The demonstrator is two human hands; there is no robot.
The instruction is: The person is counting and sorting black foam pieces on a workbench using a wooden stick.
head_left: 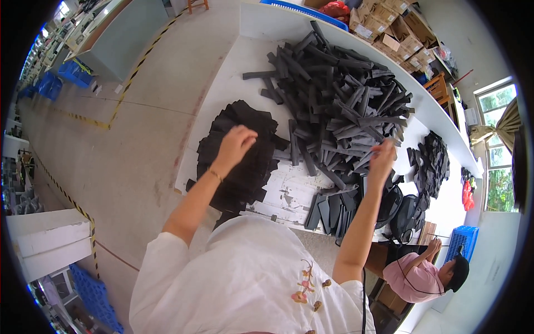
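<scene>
The left hand [238, 146] hangs over the stack of flat black pieces [250, 167], its fingers bent and the gap between thumb and fingertips narrow. Whether it pinches a piece or touches the stack cannot be told. The right hand [382, 157] is at the near right edge of the heap of dark strips [345, 106], fingers curled inward; its own fingers hide whether a strip lies between them. The hands are well apart, probably because each attends to a different pile.

From the middle of the view, the stack lies toward ten o'clock, its pieces overlapping and fanned at the edges, perhaps so that single ones lift off easily. The heap spreads toward one and two o'clock, loose and crisscrossed, as if tipped out within reach. Both rest on the white table [222, 92], whose upright board [278, 22] behind the heap likely stops strips from sliding off.

At four o'clock stand or lean some dark panels [334, 211], with black bags [405, 217] just beyond. A smaller dark pile [431, 164] sits at three o'clock, apart from the heap. Farther out, a co-worker in pink [417, 278] is at four o'clock and cardboard boxes [384, 22] at one.
</scene>
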